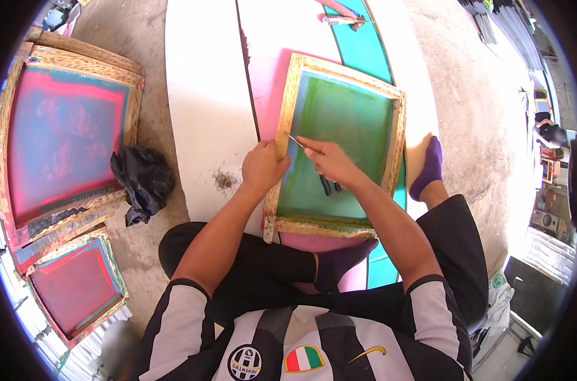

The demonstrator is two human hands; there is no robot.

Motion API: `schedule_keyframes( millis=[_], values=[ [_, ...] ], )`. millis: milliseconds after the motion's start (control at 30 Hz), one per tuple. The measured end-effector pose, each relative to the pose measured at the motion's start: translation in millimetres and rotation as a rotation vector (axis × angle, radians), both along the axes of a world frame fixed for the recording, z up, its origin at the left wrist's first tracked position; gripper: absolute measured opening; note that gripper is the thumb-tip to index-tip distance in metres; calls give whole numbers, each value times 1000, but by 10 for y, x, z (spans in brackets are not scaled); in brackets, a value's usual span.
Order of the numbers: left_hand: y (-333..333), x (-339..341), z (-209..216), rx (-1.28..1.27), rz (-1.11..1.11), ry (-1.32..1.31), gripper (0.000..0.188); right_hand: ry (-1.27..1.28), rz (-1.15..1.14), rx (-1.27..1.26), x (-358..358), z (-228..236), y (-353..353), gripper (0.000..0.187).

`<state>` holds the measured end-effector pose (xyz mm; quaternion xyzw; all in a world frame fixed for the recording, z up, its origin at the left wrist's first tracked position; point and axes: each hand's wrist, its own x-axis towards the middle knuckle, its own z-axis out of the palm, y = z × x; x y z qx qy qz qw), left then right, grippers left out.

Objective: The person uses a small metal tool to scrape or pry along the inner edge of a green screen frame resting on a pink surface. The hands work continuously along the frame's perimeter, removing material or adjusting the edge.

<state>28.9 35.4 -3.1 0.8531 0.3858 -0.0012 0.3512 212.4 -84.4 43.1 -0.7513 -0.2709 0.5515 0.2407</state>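
Note:
A wooden screen-printing frame (340, 227) with green-stained mesh lies tilted before me on the painted boards. My left hand (263, 166) is closed over its left rail, thumb toward the mesh. Over the mesh, my right hand (330, 160) grips a thin pointed metal tool (294, 140), its tip at the inner edge of that rail. Two black handles (330, 186) show below the right palm; whether they belong to the same tool I cannot tell. A small heap of thin dark bits (224, 181) lies on the white board left of my left hand.
A utility knife (339, 21) lies at the far end of the boards. To the left stand a large pink-and-blue screen frame (133, 117), a smaller red screen frame (115, 273) and a crumpled black plastic bag (142, 181). My purple-socked foot (428, 166) is at the right.

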Motion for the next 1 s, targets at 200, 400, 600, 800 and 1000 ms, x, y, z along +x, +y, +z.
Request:
schedule_keyframes(
  millis=[200, 400, 600, 800, 1000],
  values=[
    [-14, -11, 53, -13, 33, 29, 45, -722, 423, 105, -215, 185, -214, 42],
    [-39, -8, 78, -27, 81, 32, 44, -849, 476, 36, -302, 342, -155, 41],
    [-52, -4, 90, -23, 87, 26, 42, -870, 548, 22, -253, 344, -138, 45],
    [-108, -8, -20, 51, 81, -47, 36, -990, 666, 1, -326, 300, -138, 48],
    [-79, 16, -16, 42, 48, -42, 37, -650, 430, 156, -166, -44, -232, 53]
  ],
)
